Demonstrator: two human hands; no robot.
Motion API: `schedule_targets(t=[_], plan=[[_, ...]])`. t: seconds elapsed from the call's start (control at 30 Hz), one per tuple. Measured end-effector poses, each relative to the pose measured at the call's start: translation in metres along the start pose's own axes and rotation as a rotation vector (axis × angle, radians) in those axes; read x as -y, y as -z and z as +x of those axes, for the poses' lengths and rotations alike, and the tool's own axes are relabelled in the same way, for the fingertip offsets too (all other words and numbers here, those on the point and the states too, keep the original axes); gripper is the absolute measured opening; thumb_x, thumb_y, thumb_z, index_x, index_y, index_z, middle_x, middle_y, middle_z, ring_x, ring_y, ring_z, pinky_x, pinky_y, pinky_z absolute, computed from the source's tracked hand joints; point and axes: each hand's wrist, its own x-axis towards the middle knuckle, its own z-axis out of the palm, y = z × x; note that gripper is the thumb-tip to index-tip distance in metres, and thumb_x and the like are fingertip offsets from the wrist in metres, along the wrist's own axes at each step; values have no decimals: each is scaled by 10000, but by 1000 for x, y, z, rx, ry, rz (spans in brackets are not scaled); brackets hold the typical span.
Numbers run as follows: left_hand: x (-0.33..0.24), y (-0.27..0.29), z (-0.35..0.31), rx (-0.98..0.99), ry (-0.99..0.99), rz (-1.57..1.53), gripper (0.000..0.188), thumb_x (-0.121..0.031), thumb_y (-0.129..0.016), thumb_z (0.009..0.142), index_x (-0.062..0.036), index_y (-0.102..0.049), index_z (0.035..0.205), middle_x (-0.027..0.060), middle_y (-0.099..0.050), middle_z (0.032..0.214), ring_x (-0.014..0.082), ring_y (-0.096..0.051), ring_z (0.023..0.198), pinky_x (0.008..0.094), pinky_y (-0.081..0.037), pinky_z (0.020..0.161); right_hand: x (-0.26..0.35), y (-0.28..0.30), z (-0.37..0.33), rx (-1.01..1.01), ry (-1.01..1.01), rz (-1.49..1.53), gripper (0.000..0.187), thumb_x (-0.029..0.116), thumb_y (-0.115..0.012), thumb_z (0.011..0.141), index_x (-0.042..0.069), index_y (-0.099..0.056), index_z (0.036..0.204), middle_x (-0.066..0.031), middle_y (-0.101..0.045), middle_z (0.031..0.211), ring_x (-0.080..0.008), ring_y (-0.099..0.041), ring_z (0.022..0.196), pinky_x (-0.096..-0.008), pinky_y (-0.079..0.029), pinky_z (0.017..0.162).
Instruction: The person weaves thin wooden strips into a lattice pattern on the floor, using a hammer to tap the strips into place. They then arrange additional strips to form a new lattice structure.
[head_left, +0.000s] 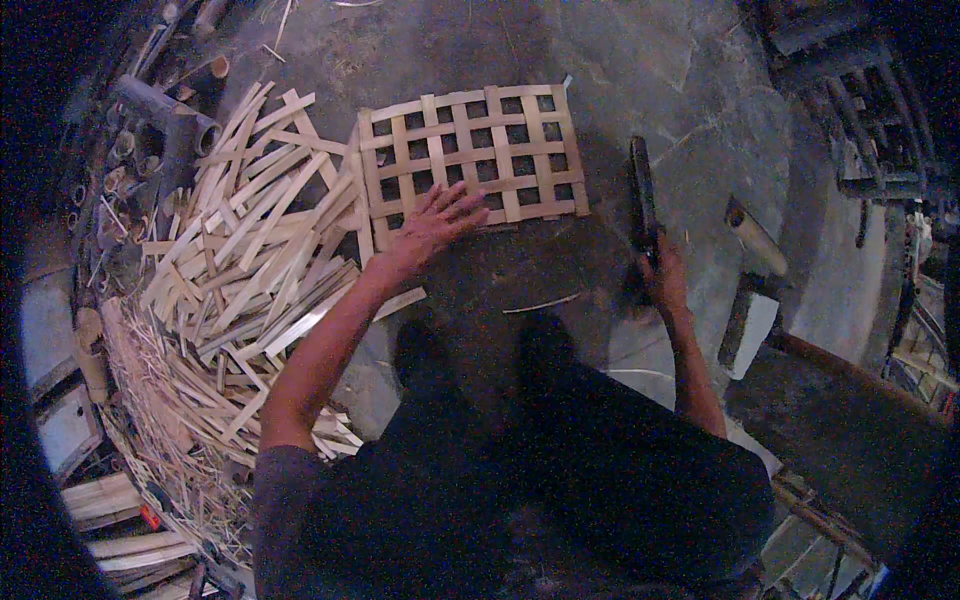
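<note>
A woven lattice panel of flat pale bamboo strips (470,155) lies on the floor ahead of me, with square gaps between the strips. My left hand (437,222) rests over its near left part, fingers spread and holding nothing. On the right, my right hand (663,272) is wrapped round the near end of a dark, long-bladed tool, seemingly a machete (642,185). Its blade points away from me, apart from the panel's right edge. The grip itself is mostly hidden by my fingers.
A big heap of loose split bamboo strips (250,240) spreads on the left, touching the panel's left side. Bamboo poles (165,110) lie behind it. To the right are a short bamboo piece (755,235) and a pale-faced block (750,330). One thin strip (541,304) lies near my feet.
</note>
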Motion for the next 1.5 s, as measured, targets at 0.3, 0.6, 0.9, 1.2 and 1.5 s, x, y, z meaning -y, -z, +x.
schedule_targets(t=[0.3,0.6,0.9,1.2,1.5], plan=[[-76,-6,24,-322,345,-203,563,-389,-718,831,-110,-535,1284,116,-509,1299,303,-460,1242,472,-315,1051,87,92,-23,263,-284,682,286,268,-496,1032,60,-522,1226,-11,-567,824,-148,-555,713,-315,-481,647],[-80,-32,37,-534,423,-299,488,-337,-746,805,-54,-555,1154,133,-574,1132,326,-527,1107,459,-376,977,126,129,19,656,-34,-119,364,363,-410,1051,45,-584,1015,-89,-598,717,-211,-573,620,-385,-445,583],[-76,-29,38,-501,428,-428,352,-311,-737,817,-63,-567,1000,137,-577,1074,347,-525,1054,476,-388,973,120,107,49,671,24,-267,402,388,-458,1027,29,-616,941,-169,-607,685,-327,-590,617,-457,-455,605],[-77,-36,42,-503,450,-368,358,-339,-737,810,-76,-574,989,118,-580,1082,327,-528,1060,470,-403,936,118,109,46,671,7,-252,414,394,-464,1023,21,-609,918,-180,-609,709,-363,-580,647,-478,-438,616],[-77,-36,42,-500,464,-331,369,-341,-746,790,-78,-581,990,101,-570,1045,317,-526,1066,473,-415,910,144,114,50,722,-140,-203,427,396,-455,1028,5,-619,976,-154,-602,692,-294,-582,628,-428,-451,606]])
